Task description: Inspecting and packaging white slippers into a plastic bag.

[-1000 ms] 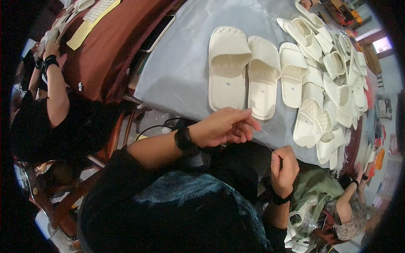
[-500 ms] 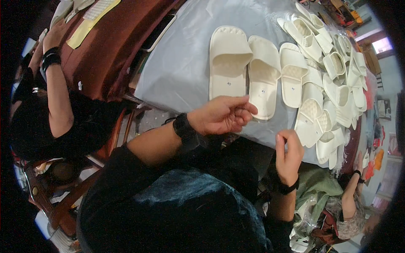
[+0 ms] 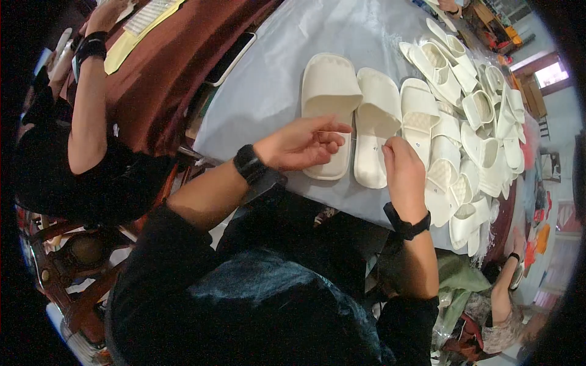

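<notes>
Three cream slippers lie side by side on the grey sheet-covered table: a large slipper [image 3: 332, 82] at the left, a second slipper [image 3: 377, 91] in the middle and a smaller slipper [image 3: 420, 97] at the right. My left hand [image 3: 303, 144] hovers over the sole of the large slipper, its fingers loosely bent and apart, with nothing held. Close to the lower part of the second and third slippers is my right hand [image 3: 405, 174], fingers curled with thumb and forefinger together. Whatever may be between them is hidden.
A heap of cream slippers [image 3: 479, 110] covers the table's right side. Across the left edge lies a dark flat panel [image 3: 232, 59]. Another person's arm [image 3: 90, 116] rests over a brown cloth [image 3: 183, 55] at left; another person's forearm [image 3: 502, 293] shows at lower right.
Both my hands have moved: the left toward the left, over the large slipper, and the right up and slightly left toward the slippers. The whole view has shifted slightly, so the slippers appear lower.
</notes>
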A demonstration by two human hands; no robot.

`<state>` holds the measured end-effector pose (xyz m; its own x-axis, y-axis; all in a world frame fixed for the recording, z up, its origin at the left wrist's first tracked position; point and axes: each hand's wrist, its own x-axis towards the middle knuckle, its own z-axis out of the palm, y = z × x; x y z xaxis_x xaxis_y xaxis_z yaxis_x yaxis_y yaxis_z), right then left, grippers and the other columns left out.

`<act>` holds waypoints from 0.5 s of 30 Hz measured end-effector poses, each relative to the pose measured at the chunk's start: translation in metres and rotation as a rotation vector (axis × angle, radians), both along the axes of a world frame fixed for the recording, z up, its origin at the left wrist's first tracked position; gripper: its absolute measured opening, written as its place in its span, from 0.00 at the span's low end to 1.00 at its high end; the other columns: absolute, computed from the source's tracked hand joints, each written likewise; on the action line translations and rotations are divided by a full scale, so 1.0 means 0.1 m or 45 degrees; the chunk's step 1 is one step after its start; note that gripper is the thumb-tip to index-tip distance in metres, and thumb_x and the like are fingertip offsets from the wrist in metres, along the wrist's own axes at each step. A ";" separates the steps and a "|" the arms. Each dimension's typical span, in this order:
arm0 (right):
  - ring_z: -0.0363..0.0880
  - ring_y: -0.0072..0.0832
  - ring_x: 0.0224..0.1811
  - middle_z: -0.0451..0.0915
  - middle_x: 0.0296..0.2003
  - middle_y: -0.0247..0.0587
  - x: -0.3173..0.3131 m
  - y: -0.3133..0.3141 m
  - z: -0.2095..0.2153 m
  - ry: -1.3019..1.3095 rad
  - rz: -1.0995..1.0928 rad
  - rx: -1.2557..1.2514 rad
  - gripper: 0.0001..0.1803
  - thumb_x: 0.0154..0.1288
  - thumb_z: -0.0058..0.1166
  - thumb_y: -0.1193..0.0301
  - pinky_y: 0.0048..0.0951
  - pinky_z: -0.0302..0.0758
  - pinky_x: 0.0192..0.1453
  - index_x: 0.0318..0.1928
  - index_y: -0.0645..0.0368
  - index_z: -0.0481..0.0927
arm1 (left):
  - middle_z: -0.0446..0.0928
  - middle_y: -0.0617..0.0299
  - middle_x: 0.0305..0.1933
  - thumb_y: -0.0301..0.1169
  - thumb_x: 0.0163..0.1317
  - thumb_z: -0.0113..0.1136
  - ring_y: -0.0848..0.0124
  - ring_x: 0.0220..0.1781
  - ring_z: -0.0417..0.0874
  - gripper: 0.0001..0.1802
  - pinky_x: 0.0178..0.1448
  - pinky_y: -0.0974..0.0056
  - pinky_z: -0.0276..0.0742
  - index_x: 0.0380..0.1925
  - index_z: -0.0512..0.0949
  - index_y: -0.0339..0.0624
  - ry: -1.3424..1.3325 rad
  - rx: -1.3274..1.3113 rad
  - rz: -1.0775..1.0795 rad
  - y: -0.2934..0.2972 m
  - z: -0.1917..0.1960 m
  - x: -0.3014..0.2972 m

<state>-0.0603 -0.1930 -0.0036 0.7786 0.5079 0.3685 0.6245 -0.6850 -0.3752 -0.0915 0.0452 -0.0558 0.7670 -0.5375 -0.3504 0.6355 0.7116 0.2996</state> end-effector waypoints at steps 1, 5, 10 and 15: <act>0.77 0.50 0.34 0.76 0.31 0.50 0.06 0.02 -0.03 -0.004 0.001 -0.001 0.04 0.66 0.54 0.75 0.45 0.73 0.37 0.37 0.61 0.73 | 0.78 0.63 0.36 0.44 0.75 0.48 0.78 0.34 0.77 0.24 0.32 0.73 0.75 0.61 0.69 0.39 -0.007 0.103 0.038 0.04 0.03 -0.03; 0.78 0.48 0.37 0.77 0.34 0.50 0.20 0.09 -0.07 -0.041 0.039 -0.274 0.06 0.66 0.53 0.73 0.45 0.76 0.38 0.41 0.62 0.73 | 0.79 0.65 0.38 0.43 0.72 0.53 0.78 0.37 0.79 0.28 0.35 0.75 0.74 0.67 0.66 0.43 -0.113 0.645 0.127 0.22 0.35 -0.29; 0.78 0.47 0.48 0.78 0.44 0.51 0.24 0.15 -0.11 0.009 0.154 -0.417 0.11 0.68 0.49 0.72 0.43 0.78 0.45 0.47 0.64 0.73 | 0.79 0.66 0.36 0.41 0.69 0.56 0.79 0.36 0.79 0.25 0.34 0.73 0.72 0.63 0.71 0.42 -0.482 1.203 0.208 0.65 0.38 -0.30; 0.71 0.48 0.63 0.73 0.56 0.57 0.31 0.18 -0.21 -0.035 0.206 -0.475 0.19 0.69 0.47 0.71 0.41 0.78 0.56 0.57 0.66 0.70 | 0.82 0.61 0.35 0.40 0.67 0.57 0.74 0.36 0.81 0.21 0.39 0.68 0.76 0.53 0.78 0.36 -0.881 2.151 0.410 0.95 0.34 0.44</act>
<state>-0.0295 -0.1747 -0.0248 0.6700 0.7259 0.1555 0.7418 -0.6629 -0.1012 -0.0474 0.1399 -0.0220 0.9789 0.1842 0.0890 0.0224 -0.5292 0.8482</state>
